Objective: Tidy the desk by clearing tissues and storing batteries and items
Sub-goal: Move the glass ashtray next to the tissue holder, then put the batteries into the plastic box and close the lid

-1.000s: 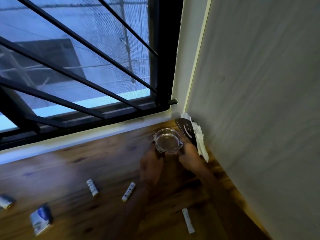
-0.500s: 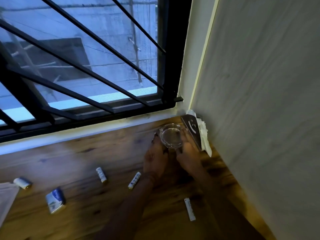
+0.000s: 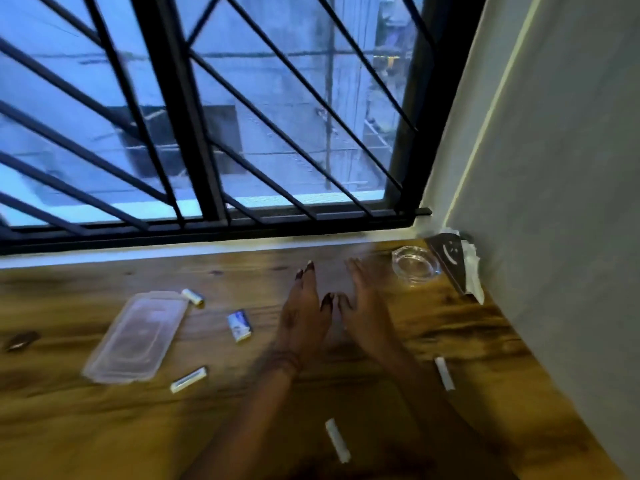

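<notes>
My left hand (image 3: 304,313) and my right hand (image 3: 363,306) hover flat and empty over the wooden desk (image 3: 242,427), fingers spread, side by side. The glass ashtray (image 3: 415,266) stands free in the far right corner, next to a metal napkin holder (image 3: 448,259) with white tissues (image 3: 472,271) against the wall. White batteries lie scattered: one (image 3: 194,296) by the plastic lid, one (image 3: 188,379) left of my arm, one (image 3: 337,439) near the front, one (image 3: 444,373) at the right. A small blue-and-white packet (image 3: 239,324) lies left of my left hand.
A clear plastic container lid (image 3: 136,336) lies flat at the left. A dark small object (image 3: 20,340) sits at the far left edge. The barred window (image 3: 207,133) runs along the back; a grey wall (image 3: 554,202) closes the right side.
Both hands have let go of the glass ashtray and drawn back toward the left. The view has swung left, bringing the plastic lid into sight.
</notes>
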